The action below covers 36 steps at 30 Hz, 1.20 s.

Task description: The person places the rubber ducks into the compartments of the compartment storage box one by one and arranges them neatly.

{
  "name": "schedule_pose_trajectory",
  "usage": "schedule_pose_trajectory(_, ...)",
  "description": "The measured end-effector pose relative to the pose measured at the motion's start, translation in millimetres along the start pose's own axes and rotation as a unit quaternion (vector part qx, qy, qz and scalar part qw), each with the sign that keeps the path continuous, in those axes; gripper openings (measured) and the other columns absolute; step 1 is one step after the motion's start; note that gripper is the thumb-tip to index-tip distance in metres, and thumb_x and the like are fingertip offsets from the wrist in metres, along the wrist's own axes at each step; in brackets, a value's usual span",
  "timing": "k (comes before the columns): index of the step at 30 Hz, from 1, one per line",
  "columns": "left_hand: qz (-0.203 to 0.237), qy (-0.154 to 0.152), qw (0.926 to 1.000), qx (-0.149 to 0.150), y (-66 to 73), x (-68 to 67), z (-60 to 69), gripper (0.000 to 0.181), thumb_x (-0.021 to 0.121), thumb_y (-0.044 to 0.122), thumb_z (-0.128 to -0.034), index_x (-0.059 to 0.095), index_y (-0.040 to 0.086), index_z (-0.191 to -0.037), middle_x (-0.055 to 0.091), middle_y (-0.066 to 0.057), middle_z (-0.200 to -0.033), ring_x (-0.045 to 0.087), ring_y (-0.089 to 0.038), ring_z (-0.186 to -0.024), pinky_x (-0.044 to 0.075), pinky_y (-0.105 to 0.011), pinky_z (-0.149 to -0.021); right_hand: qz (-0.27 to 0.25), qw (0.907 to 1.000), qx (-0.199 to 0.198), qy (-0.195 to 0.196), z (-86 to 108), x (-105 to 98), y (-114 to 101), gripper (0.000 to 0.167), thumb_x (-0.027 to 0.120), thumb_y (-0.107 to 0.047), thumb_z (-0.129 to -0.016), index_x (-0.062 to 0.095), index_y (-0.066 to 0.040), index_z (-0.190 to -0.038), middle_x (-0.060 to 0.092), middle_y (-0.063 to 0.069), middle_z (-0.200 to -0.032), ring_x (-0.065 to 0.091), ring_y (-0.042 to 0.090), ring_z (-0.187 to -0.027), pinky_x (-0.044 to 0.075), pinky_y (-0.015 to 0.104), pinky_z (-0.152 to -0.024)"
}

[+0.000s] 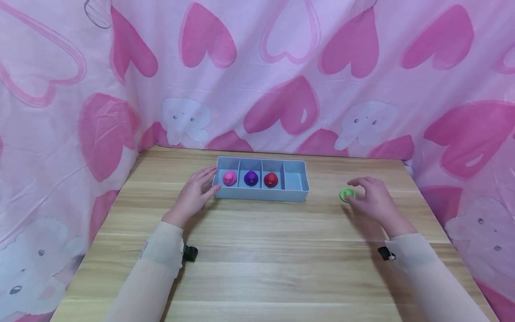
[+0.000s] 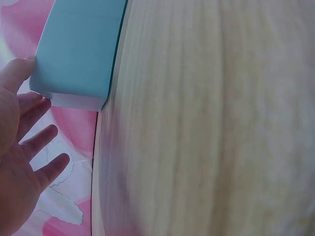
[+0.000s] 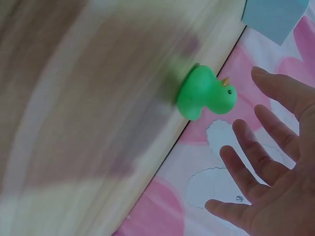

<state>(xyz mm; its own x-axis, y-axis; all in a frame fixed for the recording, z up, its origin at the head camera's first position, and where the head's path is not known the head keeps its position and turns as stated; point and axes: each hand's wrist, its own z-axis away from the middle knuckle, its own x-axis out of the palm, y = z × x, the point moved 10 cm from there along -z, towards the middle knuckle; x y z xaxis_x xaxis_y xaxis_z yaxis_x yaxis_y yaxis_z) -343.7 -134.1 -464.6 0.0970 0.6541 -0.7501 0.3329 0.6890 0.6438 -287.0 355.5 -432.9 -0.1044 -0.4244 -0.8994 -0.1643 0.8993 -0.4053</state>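
Note:
A pale blue tray point(image 1: 261, 195) with a row of compartments stands on the table. From left to right, it holds a pink rubber duck point(image 1: 230, 178), a purple rubber duck point(image 1: 251, 178) and a red rubber duck point(image 1: 271, 180); the rightmost compartment is bare. At the tray's left end, my left hand point(image 1: 193, 194) touches it with thumb and fingertips, the other fingers spread. To the right of the tray, a green rubber duck point(image 3: 202, 93) sits upright on the wood. My right hand point(image 1: 372, 199) hovers beside and above that duck, fingers spread apart from it in the right wrist view.
The wooden table point(image 1: 257, 268) reaches back to a pink curtain point(image 1: 257, 80) with hearts and white animals, which also hangs along both sides. A black strap point(image 1: 190, 253) shows at the left wrist, another dark piece point(image 1: 386, 253) at the right.

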Motion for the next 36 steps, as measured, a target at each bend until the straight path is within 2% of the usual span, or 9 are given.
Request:
schedule_pose_trajectory(12, -0.001, -0.003, 1.0, -0.002, -3.8, 0.1, 0.6, 0.063, 0.062, 0.041, -0.1034, 0.044, 0.013, -0.157, 0.038, -0.013, -0.166, 0.03, -0.037, -0.155, 0.027, -0.061, -0.126, 0.007, 0.9993, 0.022, -0.028, -3.5, 11.7, 11.2, 0.043, 0.081, -0.02, -0.089, 0.067, -0.002, -0.125, 0.066, 0.025, -0.128, 0.052, 0.05, -0.127, 0.036, 0.069, -0.111)
schedule_pose_trajectory(24, -0.003, -0.005, 1.0, -0.002, -1.4, -0.8, -0.1, 0.064, 0.063, 0.041, -0.1031, 0.044, 0.012, -0.157, 0.039, -0.014, -0.165, 0.031, -0.038, -0.154, 0.029, -0.062, -0.125, 0.033, 0.999, -0.007, -0.028, -8.4, 17.8, 10.1, 0.034, 0.081, -0.02, -0.088, 0.071, 0.001, -0.113, 0.073, 0.022, -0.11, 0.064, 0.044, -0.109, 0.047, 0.064, -0.101)
schedule_pose_trajectory(36, -0.001, -0.005, 1.0, 0.006, 0.5, -0.4, -0.1, 0.063, 0.064, 0.037, -0.103, 0.044, 0.012, -0.157, 0.039, -0.014, -0.165, 0.031, -0.037, -0.154, 0.028, -0.06, -0.126, 0.037, 0.9985, 0.017, -0.038, -7.4, 21.9, 15.4, 0.031, 0.078, -0.019, -0.091, 0.069, 0.0, -0.115, 0.071, 0.024, -0.112, 0.062, 0.045, -0.11, 0.047, 0.065, -0.1)
